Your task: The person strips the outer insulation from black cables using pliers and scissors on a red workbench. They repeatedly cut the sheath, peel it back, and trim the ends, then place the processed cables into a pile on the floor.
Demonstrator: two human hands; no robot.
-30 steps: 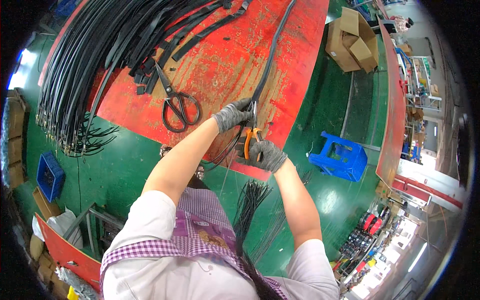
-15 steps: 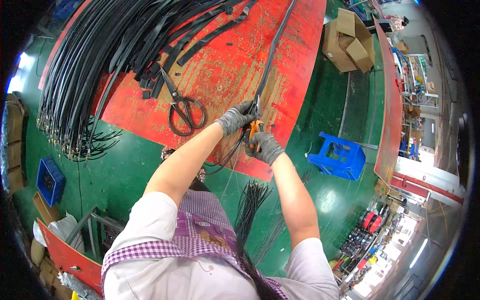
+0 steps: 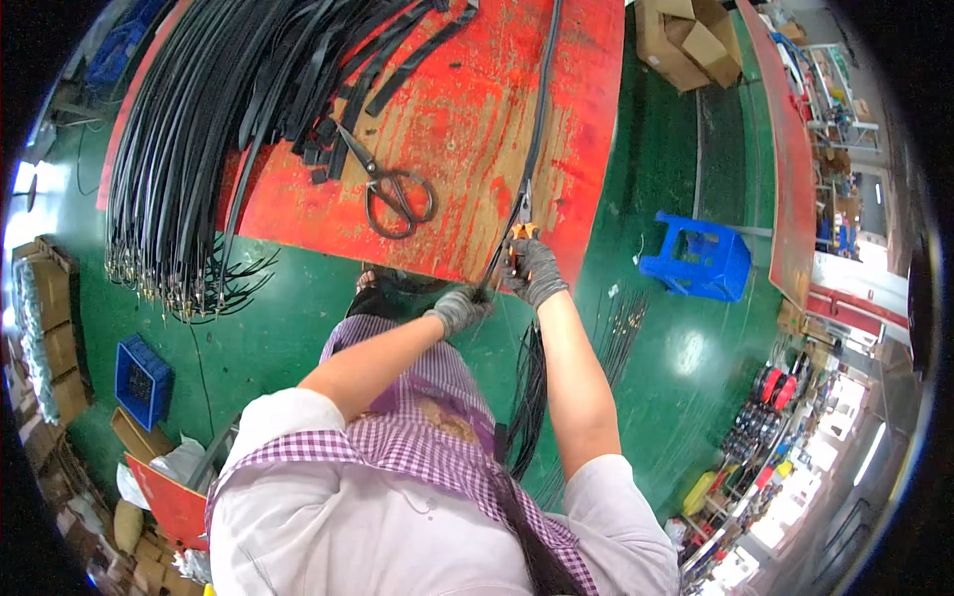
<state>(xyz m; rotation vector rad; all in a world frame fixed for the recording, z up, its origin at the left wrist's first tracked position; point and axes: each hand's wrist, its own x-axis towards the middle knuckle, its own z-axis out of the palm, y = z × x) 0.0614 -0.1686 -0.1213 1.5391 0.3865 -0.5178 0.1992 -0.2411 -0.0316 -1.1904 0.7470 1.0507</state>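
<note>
One gloved right hand (image 3: 537,270): centre of the frame, clenched around orange-handled pliers (image 3: 524,230), nose up against the black cable (image 3: 547,104).
Gloved left hand (image 3: 460,312): just below centre, fingers grasping thin black wires (image 3: 493,262).
Black cable: from centre to the top edge, on the red table (image 3: 447,233).
Scissors (image 3: 374,174): upper left of centre, handles toward the pliers.
</note>
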